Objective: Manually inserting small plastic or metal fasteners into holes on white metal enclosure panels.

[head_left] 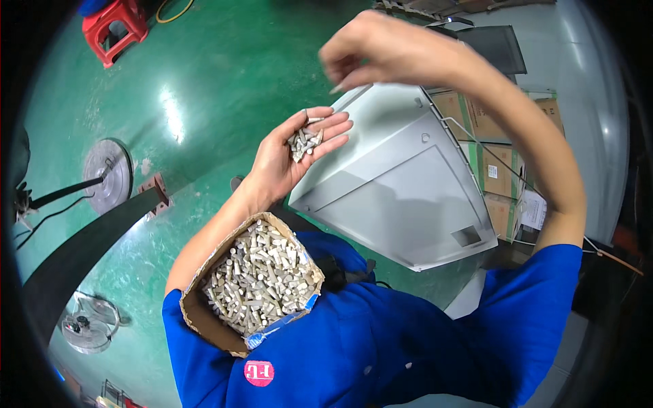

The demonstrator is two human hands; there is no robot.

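My left hand (pixel 291 146) is held palm up with its fingers stretched out, carrying a handful of small grey-white cylindrical plugs (pixel 305 144). A cardboard box (pixel 195 314) without a lid, filled with many loose plugs (pixel 262 275) of the same kind, rests between my left arm and my chest. Higher up and to the right, my right hand (pixel 364 54) hangs above the far corner of a light grey metal housing (pixel 408 197). Its fingers are curled and blurred by motion, so I cannot make out whether anything is between them. The housing has a square cut-out (pixel 466 236).
Taped cardboard boxes (pixel 500 170) are stacked right of the housing, with a thin rod across them. A black curved post (pixel 88 238) and a round stand base (pixel 109 173) stand on the green floor at left. A red stool (pixel 115 27) is far left.
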